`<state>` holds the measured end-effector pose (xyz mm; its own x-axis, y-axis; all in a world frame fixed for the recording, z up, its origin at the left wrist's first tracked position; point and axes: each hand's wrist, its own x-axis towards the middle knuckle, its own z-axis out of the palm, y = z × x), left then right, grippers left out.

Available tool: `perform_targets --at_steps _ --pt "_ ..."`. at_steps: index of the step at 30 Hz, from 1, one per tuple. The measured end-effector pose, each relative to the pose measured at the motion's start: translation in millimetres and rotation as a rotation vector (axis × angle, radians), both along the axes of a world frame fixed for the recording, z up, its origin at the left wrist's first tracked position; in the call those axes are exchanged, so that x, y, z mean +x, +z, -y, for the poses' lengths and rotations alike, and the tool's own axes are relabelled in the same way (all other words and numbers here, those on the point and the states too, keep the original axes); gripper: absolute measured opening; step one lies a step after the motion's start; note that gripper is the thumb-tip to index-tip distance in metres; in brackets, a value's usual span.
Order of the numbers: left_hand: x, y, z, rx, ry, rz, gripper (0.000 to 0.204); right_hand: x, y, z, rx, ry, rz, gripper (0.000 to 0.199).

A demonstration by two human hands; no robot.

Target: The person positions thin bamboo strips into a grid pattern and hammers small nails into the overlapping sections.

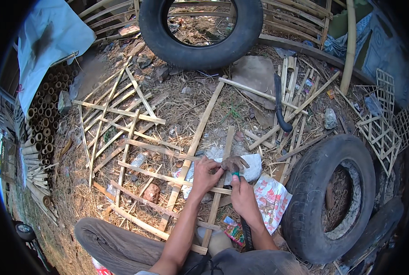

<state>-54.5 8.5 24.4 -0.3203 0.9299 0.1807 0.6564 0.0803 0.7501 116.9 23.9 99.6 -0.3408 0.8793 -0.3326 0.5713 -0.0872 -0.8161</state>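
Note:
My right hand [245, 196] is wrapped round the dark handle of a claw hammer [233, 164], close below its head. My left hand [206, 175] is closed in a pinch just left of the hammer head; whatever is between the fingertips is too small to make out. Below both hands lies a lattice of bamboo slats [174, 198], long strips crossed by several thinner ones, reaching from my lap outward. A pale stone block [252, 167] sits under the slats by the hammer head. A printed plastic wrapper [271, 201] lies right of my right hand.
A worn tyre [301, 192] lies close on my right, another tyre [202, 58] at the far side. Loose bamboo strips [117, 114] are heaped left, more beside a curved black tube [279, 103]. Cut bamboo poles [44, 123] are stacked far left. A reddish stone [151, 193] lies among the slats.

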Motion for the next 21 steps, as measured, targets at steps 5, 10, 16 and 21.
perform_targets --at_steps 5,10,16,21 --pt "0.4 3.2 1.0 -0.031 0.000 -0.008 0.016 2.2 7.6 -1.8 -0.004 -0.013 -0.042 0.048" --pt "-4.6 0.0 -5.0 -0.018 -0.004 0.014 0.015 -6.4 22.4 -10.3 -0.026 -0.015 -0.039 0.048" --pt "-4.5 -11.1 -4.1 -0.007 -0.013 -0.002 0.015 -7.6 4.3 -0.5 0.018 0.013 -0.023 0.046" --pt "1.2 -5.4 -6.5 -0.019 -0.015 -0.043 0.016 -3.1 3.1 -2.4 -0.038 -0.005 -0.038 0.046"
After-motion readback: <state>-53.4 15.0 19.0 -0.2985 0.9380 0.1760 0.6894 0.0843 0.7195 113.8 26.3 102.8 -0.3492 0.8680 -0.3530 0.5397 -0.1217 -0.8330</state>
